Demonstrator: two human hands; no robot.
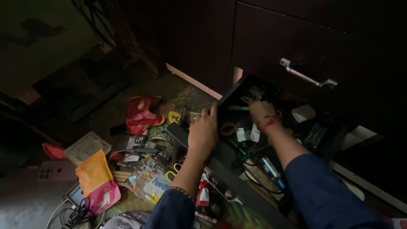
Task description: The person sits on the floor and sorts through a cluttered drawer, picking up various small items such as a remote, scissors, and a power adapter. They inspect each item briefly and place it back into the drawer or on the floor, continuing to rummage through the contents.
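A dark open drawer (pixel 237 178) is pulled out low from a dark cabinet. My left hand (pixel 203 131) rests on the drawer's left rim, fingers curled over its edge. My right hand (pixel 259 111) reaches deep into the back of the drawer among small clutter, fingers down; whether it grips anything is hidden. On that wrist sit a red thread and a bangle (pixel 269 121). Inside the drawer lie a tape roll (pixel 228 128), white paper scraps (pixel 248 135), cables and a dark remote-like device (pixel 314 135).
A closed drawer with a metal handle (pixel 307 77) sits above. On the floor to the left lie a red pouch (pixel 142 113), an orange and pink packet (pixel 98 181), scissors with yellow handles (pixel 173 171), a white socket strip (pixel 55 170), cables and several small items.
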